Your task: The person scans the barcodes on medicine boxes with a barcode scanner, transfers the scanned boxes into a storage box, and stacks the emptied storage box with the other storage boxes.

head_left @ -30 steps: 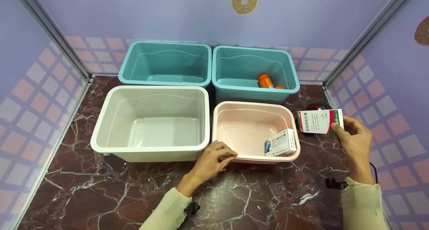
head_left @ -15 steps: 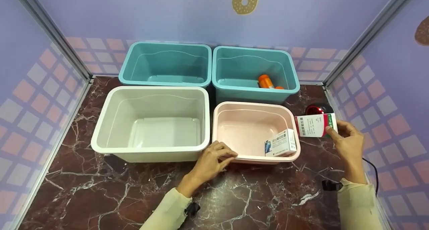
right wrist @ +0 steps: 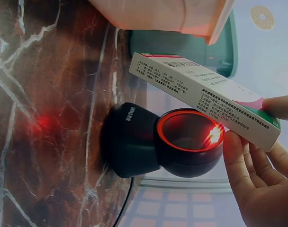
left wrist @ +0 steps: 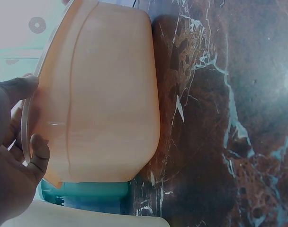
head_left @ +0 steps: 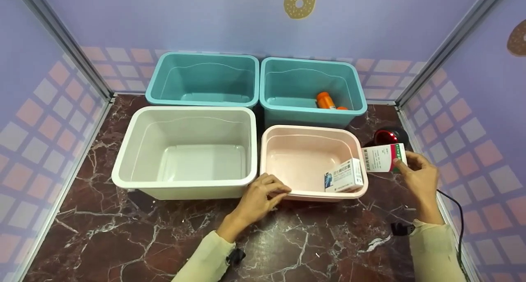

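Note:
My right hand [head_left: 421, 177] pinches a flat white medicine box [head_left: 379, 158] with red and green bands, thumb on top and fingers beneath. Just beyond it stands a black barcode scanner [right wrist: 189, 142], its ring glowing red; in the right wrist view the box sits close to the scanner's window. The box's left end is by the right rim of a pink bin [head_left: 310, 128]. With my left hand [head_left: 259, 195] I grip that bin's front rim near its left corner; the left wrist view shows thumb and fingers around the rim. Another white medicine box [head_left: 343, 177] leans inside the pink bin.
A large white bin [head_left: 185, 183] stands left of the pink one. Behind them are two teal bins, a left one [head_left: 201, 103] and a right one [head_left: 312, 109], the latter holding orange bottles [head_left: 325, 100]. A black cable [head_left: 458, 204] runs along the right wall.
My right hand has moved left and toward me with the medicine box, uncovering more of the scanner in the head view. The left hand has stayed on the pink bin's rim.

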`<action>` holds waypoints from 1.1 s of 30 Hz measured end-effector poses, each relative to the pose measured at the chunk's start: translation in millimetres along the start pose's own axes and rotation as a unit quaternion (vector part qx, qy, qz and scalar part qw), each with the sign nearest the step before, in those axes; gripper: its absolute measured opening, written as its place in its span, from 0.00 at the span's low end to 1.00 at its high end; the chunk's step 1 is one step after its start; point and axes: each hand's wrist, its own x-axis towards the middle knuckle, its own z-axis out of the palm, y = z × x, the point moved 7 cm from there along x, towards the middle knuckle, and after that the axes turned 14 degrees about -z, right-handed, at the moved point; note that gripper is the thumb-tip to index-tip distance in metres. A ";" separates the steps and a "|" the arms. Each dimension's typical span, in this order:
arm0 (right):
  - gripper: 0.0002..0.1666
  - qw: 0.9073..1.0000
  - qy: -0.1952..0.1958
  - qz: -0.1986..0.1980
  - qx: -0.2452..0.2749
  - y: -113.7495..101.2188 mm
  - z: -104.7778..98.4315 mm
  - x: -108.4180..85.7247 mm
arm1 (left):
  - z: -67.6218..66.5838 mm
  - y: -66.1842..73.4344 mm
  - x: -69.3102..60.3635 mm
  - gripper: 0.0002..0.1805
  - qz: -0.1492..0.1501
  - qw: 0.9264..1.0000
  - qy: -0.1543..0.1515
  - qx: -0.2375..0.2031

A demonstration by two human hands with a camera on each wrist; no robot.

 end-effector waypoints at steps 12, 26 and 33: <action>0.23 0.999 -0.027 0.023 -0.027 9.2 8.6 -2.2 | -0.8 0.5 -0.3 0.07 0.012 1.000 0.005 0.001; 0.29 0.995 -0.055 0.065 -0.052 19.9 11.2 -3.5 | -1.0 1.5 0.3 0.07 0.010 1.000 0.001 0.009; 0.29 0.995 -0.057 0.073 -0.036 22.6 14.0 -4.1 | -0.4 0.3 0.3 0.07 0.011 1.000 0.004 0.007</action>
